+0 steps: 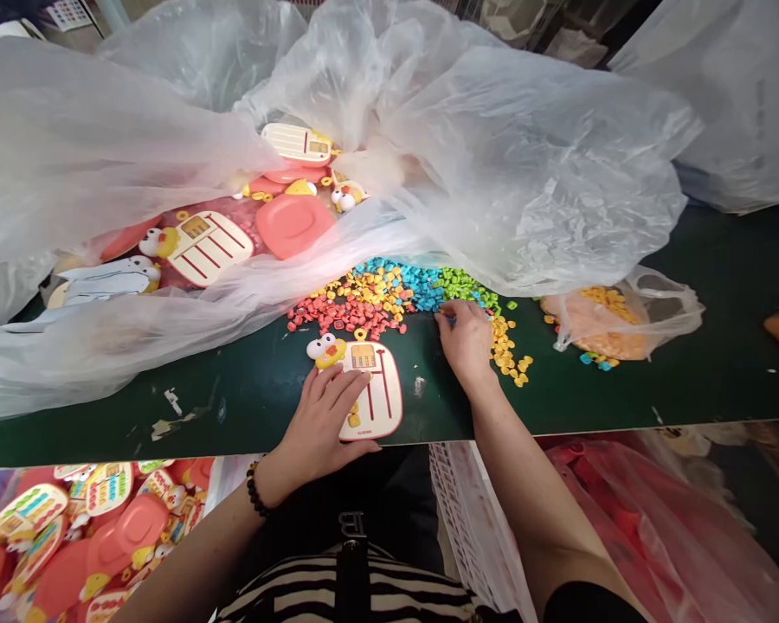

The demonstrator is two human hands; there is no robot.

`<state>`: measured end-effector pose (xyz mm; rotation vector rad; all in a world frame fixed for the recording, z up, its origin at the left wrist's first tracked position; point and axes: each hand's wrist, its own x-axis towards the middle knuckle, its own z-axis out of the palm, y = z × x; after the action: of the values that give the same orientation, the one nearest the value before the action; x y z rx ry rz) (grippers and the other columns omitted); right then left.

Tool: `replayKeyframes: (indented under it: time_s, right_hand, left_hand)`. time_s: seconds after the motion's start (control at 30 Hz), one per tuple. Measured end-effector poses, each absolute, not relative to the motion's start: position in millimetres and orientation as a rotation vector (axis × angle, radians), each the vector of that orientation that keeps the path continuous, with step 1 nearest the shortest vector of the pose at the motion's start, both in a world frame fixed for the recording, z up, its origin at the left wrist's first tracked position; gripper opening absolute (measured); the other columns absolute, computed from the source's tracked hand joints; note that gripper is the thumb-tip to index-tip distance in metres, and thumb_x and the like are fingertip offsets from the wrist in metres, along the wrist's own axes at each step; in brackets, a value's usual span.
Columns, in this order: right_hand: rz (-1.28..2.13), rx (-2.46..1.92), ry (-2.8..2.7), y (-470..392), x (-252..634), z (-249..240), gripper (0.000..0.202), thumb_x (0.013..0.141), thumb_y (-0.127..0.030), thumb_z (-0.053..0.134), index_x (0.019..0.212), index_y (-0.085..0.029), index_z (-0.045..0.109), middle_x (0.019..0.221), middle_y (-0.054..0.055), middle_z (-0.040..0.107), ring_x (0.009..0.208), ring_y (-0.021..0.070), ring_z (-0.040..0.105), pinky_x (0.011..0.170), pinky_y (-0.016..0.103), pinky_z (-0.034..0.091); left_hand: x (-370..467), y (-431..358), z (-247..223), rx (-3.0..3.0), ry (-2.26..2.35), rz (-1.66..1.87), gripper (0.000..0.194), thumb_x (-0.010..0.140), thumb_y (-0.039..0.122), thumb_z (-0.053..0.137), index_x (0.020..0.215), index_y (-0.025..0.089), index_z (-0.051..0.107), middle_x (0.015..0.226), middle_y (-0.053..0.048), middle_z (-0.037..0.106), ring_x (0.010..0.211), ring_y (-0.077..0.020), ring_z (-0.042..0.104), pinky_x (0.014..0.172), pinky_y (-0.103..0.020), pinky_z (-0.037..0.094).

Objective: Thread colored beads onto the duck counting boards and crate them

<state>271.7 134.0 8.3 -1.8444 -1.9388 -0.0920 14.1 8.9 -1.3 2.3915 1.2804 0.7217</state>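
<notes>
Near the table's front edge lies a cream and red toy board (384, 407) with slots, a duck head with big eyes at its top left corner and a few yellow pieces in one slot. My left hand (330, 405) rests over its left side, thumb along the lower edge and fingers across the face, holding it. To the right, my right hand (466, 337) reaches the edge of the blue pieces (421, 285) and green pieces (460, 284), thumb and forefinger close together; what they pinch is hidden. Red pieces (347, 313) and yellow pieces (510, 350) lie around.
Behind the pieces, a large clear plastic bag (532, 164) holds more toy boards (214, 247). At right sits a small plastic bag (623, 316) of yellow pieces. Below the green table (247, 398), finished-looking boards (110, 489) fill a container at left; a red bag (623, 510) is at right.
</notes>
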Motion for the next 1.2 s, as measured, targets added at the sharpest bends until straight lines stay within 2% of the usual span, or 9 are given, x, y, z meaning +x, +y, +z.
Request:
replayKeyframes:
  time_s: [0.33, 0.4, 0.53, 0.6, 0.77, 0.9, 1.03, 1.13, 1.2]
  right_hand:
    - [-0.143, -1.920, -1.970, 136, 270, 8, 0.013, 0.084, -0.019, 0.053, 0.091, -0.017, 0.063, 0.093, 0.013, 0.065, 0.088, 0.0281, 0.054, 0.079, 0.040, 0.043]
    - [-0.147, -1.904, -1.989, 136, 269, 6, 0.013, 0.084, -0.017, 0.052, 0.090, -0.017, 0.063, 0.091, 0.013, 0.067, 0.086, 0.0278, 0.053, 0.079, 0.040, 0.042]
    - [-0.159, -1.830, -1.982, 133, 269, 7, 0.012, 0.084, -0.017, 0.052, 0.089, -0.017, 0.063, 0.084, 0.011, 0.069, 0.082, 0.0272, 0.055, 0.078, 0.040, 0.043]
    - [-0.184, -1.789, -1.901, 126, 265, 12, 0.013, 0.085, -0.020, 0.052, 0.089, -0.018, 0.064, 0.084, 0.010, 0.070, 0.081, 0.0269, 0.056, 0.078, 0.040, 0.044]
    - [0.178, -1.554, -1.897, 91, 232, 27, 0.016, 0.089, -0.030, 0.054, 0.093, -0.022, 0.068, 0.086, 0.005, 0.071, 0.080, 0.0218, 0.061, 0.075, 0.035, 0.051]
    - [0.286, -1.395, -2.050, 70, 203, 22, 0.019, 0.091, -0.026, 0.052, 0.096, -0.023, 0.071, 0.090, 0.005, 0.074, 0.086, 0.0207, 0.064, 0.080, 0.035, 0.053]
    - [0.207, -1.431, -2.078, 69, 194, 8, 0.027, 0.094, -0.024, 0.047, 0.105, -0.021, 0.071, 0.105, 0.008, 0.072, 0.097, 0.0211, 0.065, 0.086, 0.034, 0.054]
    - [0.220, -1.445, -2.070, 69, 194, 4, 0.030, 0.095, -0.024, 0.044, 0.109, -0.021, 0.070, 0.109, 0.008, 0.071, 0.100, 0.0206, 0.065, 0.087, 0.033, 0.055]
    - [0.222, -1.443, -2.059, 65, 195, 5, 0.030, 0.095, -0.023, 0.043, 0.110, -0.021, 0.070, 0.111, 0.008, 0.070, 0.100, 0.0205, 0.065, 0.088, 0.033, 0.055]
  left_hand:
    - [6, 8, 4, 2.190, 1.255, 0.977, 0.068, 0.083, 0.047, 0.062, 0.139, 0.021, 0.034, 0.130, -0.014, 0.051, 0.126, -0.0284, 0.044, 0.105, -0.048, 0.038]
    - [8, 9, 5, 2.228, 1.293, 0.998, 0.069, 0.084, 0.049, 0.060, 0.140, 0.020, 0.033, 0.130, -0.014, 0.053, 0.128, -0.0295, 0.043, 0.108, -0.051, 0.033]
    - [18, 12, 7, 2.494, 1.338, 0.774, 0.076, 0.082, 0.058, 0.057, 0.142, 0.018, 0.035, 0.137, -0.015, 0.052, 0.137, -0.0355, 0.033, 0.115, -0.062, 0.005]
    - [24, 15, 8, 2.596, 1.325, 0.667, 0.075, 0.081, 0.062, 0.057, 0.140, 0.018, 0.040, 0.140, -0.014, 0.051, 0.138, -0.0371, 0.031, 0.113, -0.065, -0.002]
    - [33, 16, 6, 2.659, 1.341, 0.597, 0.073, 0.081, 0.063, 0.055, 0.136, 0.016, 0.046, 0.139, -0.016, 0.052, 0.134, -0.0371, 0.037, 0.111, -0.068, -0.003]
    - [37, 14, 5, 2.685, 1.401, 0.583, 0.073, 0.082, 0.062, 0.054, 0.135, 0.011, 0.047, 0.136, -0.018, 0.054, 0.132, -0.0375, 0.040, 0.112, -0.067, -0.005]
    - [42, 13, 6, 2.707, 1.489, 0.463, 0.080, 0.080, 0.064, 0.054, 0.136, 0.008, 0.045, 0.139, -0.022, 0.049, 0.133, -0.0393, 0.038, 0.111, -0.069, 0.000]
    - [44, 10, 4, 2.657, 1.599, 0.465, 0.092, 0.075, 0.067, 0.058, 0.136, 0.001, 0.041, 0.139, -0.028, 0.045, 0.132, -0.0416, 0.038, 0.111, -0.066, 0.011]
    - [43, 7, 0, 2.601, 1.637, 0.567, 0.095, 0.072, 0.066, 0.062, 0.136, 0.001, 0.038, 0.137, -0.029, 0.047, 0.131, -0.0413, 0.040, 0.110, -0.061, 0.021]
